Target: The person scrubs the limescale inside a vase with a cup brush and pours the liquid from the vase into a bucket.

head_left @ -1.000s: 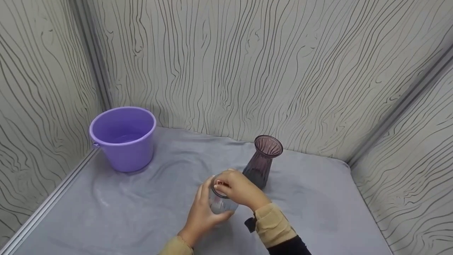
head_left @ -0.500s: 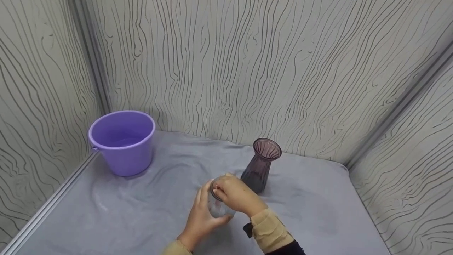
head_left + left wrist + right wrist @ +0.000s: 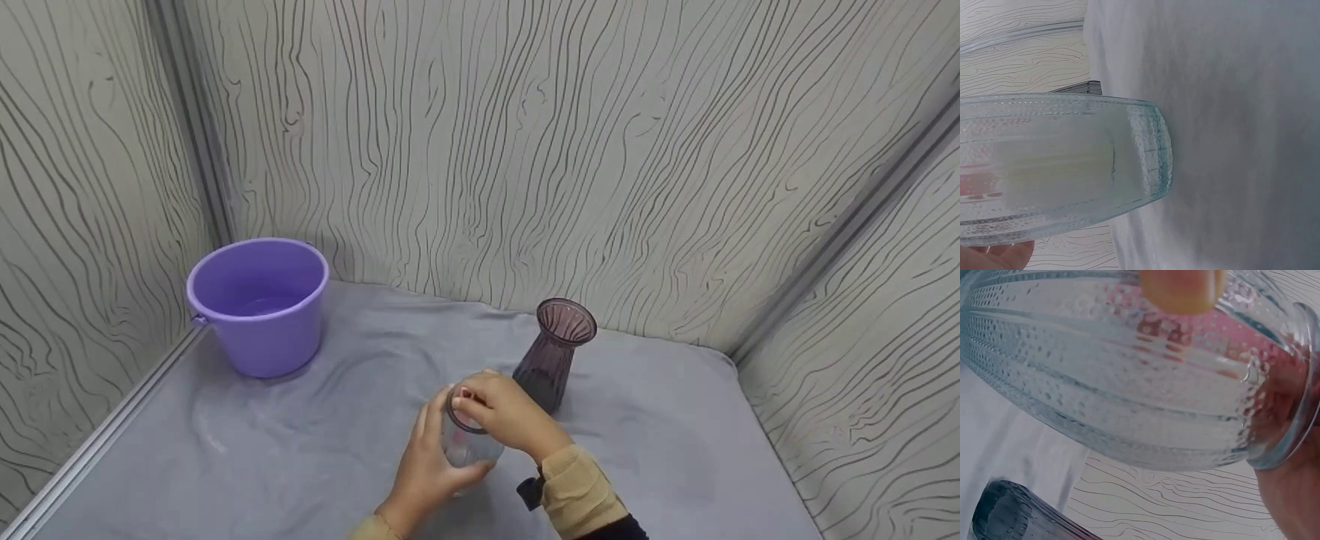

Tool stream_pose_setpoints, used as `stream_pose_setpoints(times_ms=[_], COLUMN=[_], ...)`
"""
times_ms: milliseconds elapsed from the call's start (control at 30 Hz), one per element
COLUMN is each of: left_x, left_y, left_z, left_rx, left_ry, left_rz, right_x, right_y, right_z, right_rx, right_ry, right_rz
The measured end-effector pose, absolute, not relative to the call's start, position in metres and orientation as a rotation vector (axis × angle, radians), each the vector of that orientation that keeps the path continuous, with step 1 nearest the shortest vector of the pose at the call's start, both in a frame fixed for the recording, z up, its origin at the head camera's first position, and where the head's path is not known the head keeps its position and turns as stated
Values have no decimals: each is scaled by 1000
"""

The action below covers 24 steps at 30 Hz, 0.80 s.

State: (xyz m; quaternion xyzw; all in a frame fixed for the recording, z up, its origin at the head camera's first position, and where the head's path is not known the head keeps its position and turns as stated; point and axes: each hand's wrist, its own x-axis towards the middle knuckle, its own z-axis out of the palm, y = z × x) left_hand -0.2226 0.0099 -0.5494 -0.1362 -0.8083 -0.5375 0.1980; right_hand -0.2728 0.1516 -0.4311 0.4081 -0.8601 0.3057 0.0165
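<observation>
A clear ribbed glass vase (image 3: 472, 450) leans in my left hand (image 3: 427, 461), whose fingers and thumb wrap its side. My right hand (image 3: 510, 412) is at the vase's mouth, with its fingertips curled round a pink item (image 3: 464, 392) that reaches down inside. Through the glass in the left wrist view, the pink part (image 3: 979, 183) runs into a pale, yellowish-white part; its exact kind is unclear. Blurred lettering shows on the pink in the right wrist view. Beyond the right hand stands a purple ribbed glass vase (image 3: 553, 367), upright and apart from the clear one.
A purple bucket (image 3: 274, 341) stands at the back left of the table. Grey, wrinkled cloth (image 3: 645, 435) covers the tabletop. Wood-grain patterned panels (image 3: 450, 150) close off the back and both sides.
The right hand dipped deeper at the vase's mouth half a second ago and is slightly higher now, showing the pink again. The left hand keeps its hold; the head view has shifted slightly.
</observation>
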Motion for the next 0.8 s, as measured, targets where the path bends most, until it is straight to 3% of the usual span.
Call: stream_pose_setpoints(times_ms=[500,800], left_x=[-223,-222], left_y=[10,9], left_z=[-547,-548], left_rx=[-354,-353], left_ry=[-2281,-2276], left_rz=[-1519,-1523], right_x=[-270,-269], right_y=[141,141], right_z=[-428,-422], right_rx=[1343,1363], right_ry=[-2643,-2743], right_rz=[443,511])
